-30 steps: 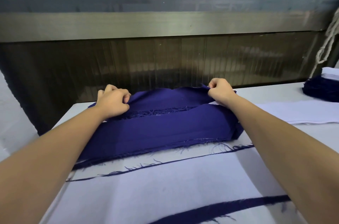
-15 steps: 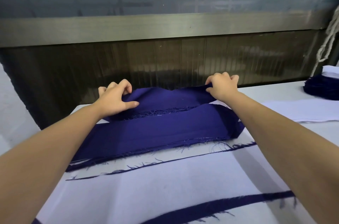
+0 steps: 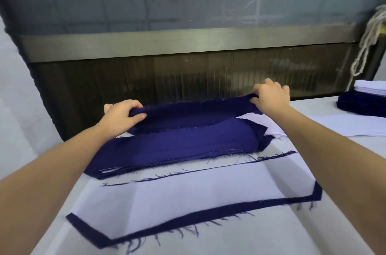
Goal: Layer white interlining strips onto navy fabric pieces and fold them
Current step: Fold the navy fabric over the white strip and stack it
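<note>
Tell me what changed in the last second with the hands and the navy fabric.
The left hand and right hand kept their grip on the top navy piece and lifted its far edge up off the navy stack, stretching it between them. The stack beneath, the white interlining in front and the pile at the far right stayed put.

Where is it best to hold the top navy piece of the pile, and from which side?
Pinch the navy piece at its long edge near both short ends, from above, as the left hand and right hand do. It is long and limp, so one central grip may let the ends droop.
</note>
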`<state>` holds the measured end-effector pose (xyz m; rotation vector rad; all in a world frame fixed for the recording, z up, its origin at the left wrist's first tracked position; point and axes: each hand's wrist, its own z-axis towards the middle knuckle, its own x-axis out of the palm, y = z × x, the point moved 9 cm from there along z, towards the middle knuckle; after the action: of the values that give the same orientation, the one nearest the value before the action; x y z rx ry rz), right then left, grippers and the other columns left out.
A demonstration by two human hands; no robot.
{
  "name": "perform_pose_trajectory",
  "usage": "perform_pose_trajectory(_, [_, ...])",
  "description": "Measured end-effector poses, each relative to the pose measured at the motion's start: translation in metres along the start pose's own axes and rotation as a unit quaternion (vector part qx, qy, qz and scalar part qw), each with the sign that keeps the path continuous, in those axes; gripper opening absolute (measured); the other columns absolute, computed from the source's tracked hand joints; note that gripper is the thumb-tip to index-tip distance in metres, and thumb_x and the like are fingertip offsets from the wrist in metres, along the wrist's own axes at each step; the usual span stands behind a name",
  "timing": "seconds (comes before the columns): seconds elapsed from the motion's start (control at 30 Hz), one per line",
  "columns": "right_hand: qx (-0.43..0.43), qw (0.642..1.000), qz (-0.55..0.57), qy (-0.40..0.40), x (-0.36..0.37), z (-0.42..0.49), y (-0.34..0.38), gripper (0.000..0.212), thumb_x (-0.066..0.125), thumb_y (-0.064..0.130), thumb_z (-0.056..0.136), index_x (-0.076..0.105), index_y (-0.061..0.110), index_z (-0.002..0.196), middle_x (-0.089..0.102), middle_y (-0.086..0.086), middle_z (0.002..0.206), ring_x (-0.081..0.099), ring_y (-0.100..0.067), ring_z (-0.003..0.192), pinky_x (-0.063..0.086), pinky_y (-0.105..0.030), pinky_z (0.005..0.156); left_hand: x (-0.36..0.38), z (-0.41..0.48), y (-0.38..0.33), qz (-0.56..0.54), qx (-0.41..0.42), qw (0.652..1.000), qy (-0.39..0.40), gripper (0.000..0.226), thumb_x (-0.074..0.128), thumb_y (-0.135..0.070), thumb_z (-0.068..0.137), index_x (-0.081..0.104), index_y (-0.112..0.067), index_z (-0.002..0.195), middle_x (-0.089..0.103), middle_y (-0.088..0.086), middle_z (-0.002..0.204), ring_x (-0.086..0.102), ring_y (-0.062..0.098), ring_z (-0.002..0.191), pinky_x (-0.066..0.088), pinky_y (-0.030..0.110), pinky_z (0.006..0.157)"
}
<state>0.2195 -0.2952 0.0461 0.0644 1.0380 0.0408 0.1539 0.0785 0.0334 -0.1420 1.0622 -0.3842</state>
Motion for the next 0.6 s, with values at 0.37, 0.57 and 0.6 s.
perform_pose_trajectory(0.37, [-0.058,0.971,0.198,-0.123,-0.047,-0.056,-0.030,0.012,0.062,0.015,0.087,0.068,0.009,0.096,0.054,-0.008,0.111,0.055,-0.026,0.096,0.041,-0.042,0.087,-0.038,-0.064,-0.007,-0.033,-0.013,0.997,-0.065,0.003,0.065,-0.028,0.087,0.064,-0.026,0.089,0.062,-0.012,0.088,0.052,0.013,0.094,0.020,0.031,0.093])
perform_pose_trajectory(0.57, [0.002,0.863,0.500,-0.064,-0.053,-0.078,-0.056,0.023,0.065,-0.005,0.079,0.052,0.009,0.068,0.058,-0.002,0.098,0.055,-0.020,0.088,0.046,-0.022,0.075,-0.054,-0.090,-0.015,-0.190,-0.034,0.979,-0.067,0.010,0.068,-0.023,0.085,0.064,-0.032,0.084,0.066,-0.011,0.084,0.064,0.010,0.079,0.049,0.024,0.065])
perform_pose_trajectory(0.6, [0.013,0.836,0.546,-0.043,-0.051,-0.082,-0.059,0.027,0.064,-0.007,0.080,0.050,0.010,0.066,0.061,-0.001,0.092,0.057,-0.021,0.084,0.049,-0.023,0.072,-0.055,-0.094,-0.012,-0.218,-0.052,0.972,-0.074,0.011,0.067,-0.024,0.085,0.063,-0.034,0.083,0.066,-0.012,0.085,0.064,0.011,0.078,0.049,0.022,0.062])
